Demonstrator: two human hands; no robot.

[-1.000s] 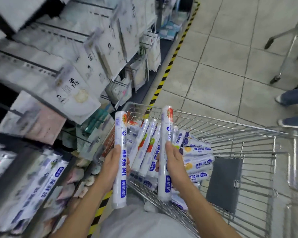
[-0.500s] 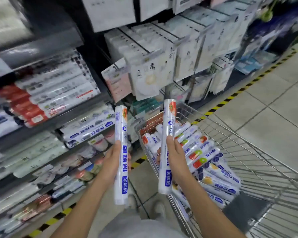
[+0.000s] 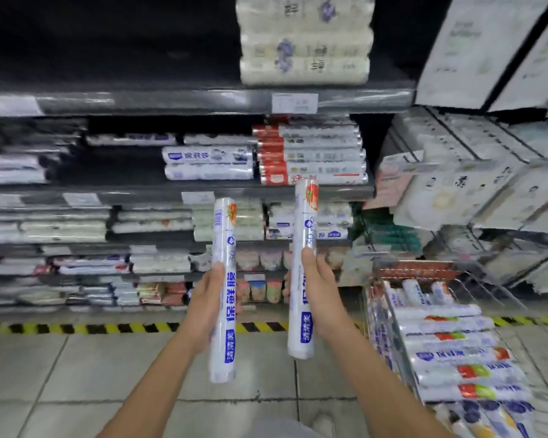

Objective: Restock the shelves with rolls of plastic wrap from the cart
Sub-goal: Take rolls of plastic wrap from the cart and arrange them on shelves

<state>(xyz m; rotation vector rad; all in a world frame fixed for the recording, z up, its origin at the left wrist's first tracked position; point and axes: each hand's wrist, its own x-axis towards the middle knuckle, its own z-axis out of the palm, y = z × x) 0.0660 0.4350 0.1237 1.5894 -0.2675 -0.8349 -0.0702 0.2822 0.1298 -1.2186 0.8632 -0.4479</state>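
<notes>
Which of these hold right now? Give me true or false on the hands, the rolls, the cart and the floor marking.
1. The left hand grips the left roll upright; the right hand grips the right roll upright. True.
2. The cart is empty. False: stacked rolls fill it.
3. The cart stands to the person's left. False: it is to their right.
4. A yellow-black stripe runs along the floor below the shelves. True.

The left roll and right roll were white with blue label blocks and orange-red prints on top. Yellow-and-black striped tape crossed the pale grey floor; mid-frame shelf rolls had red ends.
</notes>
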